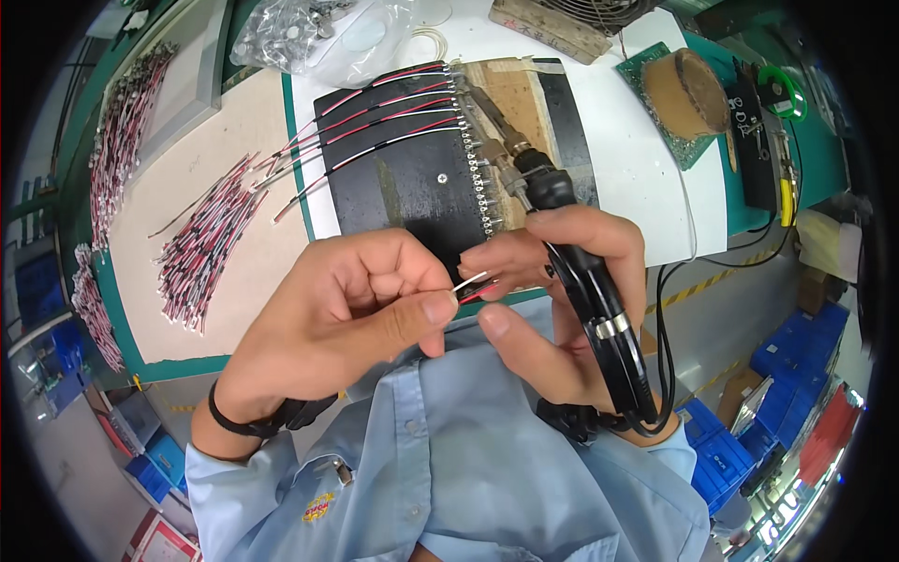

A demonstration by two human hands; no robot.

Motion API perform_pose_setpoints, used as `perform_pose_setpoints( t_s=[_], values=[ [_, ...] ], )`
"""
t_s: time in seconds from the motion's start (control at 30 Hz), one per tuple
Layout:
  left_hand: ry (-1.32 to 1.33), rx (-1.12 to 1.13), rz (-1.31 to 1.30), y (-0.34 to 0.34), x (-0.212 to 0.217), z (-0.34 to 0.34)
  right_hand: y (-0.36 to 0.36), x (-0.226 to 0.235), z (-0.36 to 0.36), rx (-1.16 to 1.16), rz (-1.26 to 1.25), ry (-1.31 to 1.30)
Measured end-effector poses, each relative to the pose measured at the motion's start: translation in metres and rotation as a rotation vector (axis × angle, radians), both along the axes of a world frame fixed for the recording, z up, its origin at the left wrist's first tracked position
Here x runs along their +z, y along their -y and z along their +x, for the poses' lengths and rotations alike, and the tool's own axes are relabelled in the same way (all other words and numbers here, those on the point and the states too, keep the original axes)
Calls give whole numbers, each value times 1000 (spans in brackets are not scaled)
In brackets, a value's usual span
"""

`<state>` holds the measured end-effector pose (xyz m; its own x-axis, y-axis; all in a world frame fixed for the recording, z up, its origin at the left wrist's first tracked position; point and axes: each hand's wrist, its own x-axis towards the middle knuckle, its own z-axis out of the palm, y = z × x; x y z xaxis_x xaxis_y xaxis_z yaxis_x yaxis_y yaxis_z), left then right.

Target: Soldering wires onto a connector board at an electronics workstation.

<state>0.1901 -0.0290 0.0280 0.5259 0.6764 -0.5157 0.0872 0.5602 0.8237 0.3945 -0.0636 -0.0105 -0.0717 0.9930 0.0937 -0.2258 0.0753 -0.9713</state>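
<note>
My left hand (361,304) pinches a white and red wire pair (471,280) between thumb and forefinger, the ends sticking out to the right. My right hand (576,323) grips a black soldering iron (599,300) that rests along it, its metal front pointing away to the upper left. The right thumb and fingertips sit apart, close around the wire ends; whether they touch them I cannot tell. Beyond my hands lies a black board (375,187) with a row of small metal parts (479,183) down its middle. Several red, black and white wires (398,117) reach that row at its far end.
A bundle of finished-looking wires (211,258) lies left on a beige sheet (187,197). More wire bundles (131,140) are at the far left. A plastic bag of small parts (323,37) stands at the back. Right are a round brown block (688,89) and a solder reel (782,92).
</note>
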Motion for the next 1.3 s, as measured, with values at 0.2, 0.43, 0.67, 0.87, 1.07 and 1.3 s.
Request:
perform_pose_setpoints(
  t_s=[0.2,0.43,0.67,0.87,1.07,1.3],
  values=[
    [184,-163,-363,-18,-9,-8,-9,0,10,154,292,301],
    [62,30,26,0,-2,9,-7,7,17,240,266,432],
    [-159,26,632,20,-11,-2,-4,5,-4,66,77,108],
    [28,190,355,18,-11,1,-3,7,-10,49,-35,22],
    [47,191,255,4,-12,4,-7,-8,-18,-98,85,4],
    [-229,153,193,-28,-12,8,-18,-19,-1,-153,147,246]
  ],
)
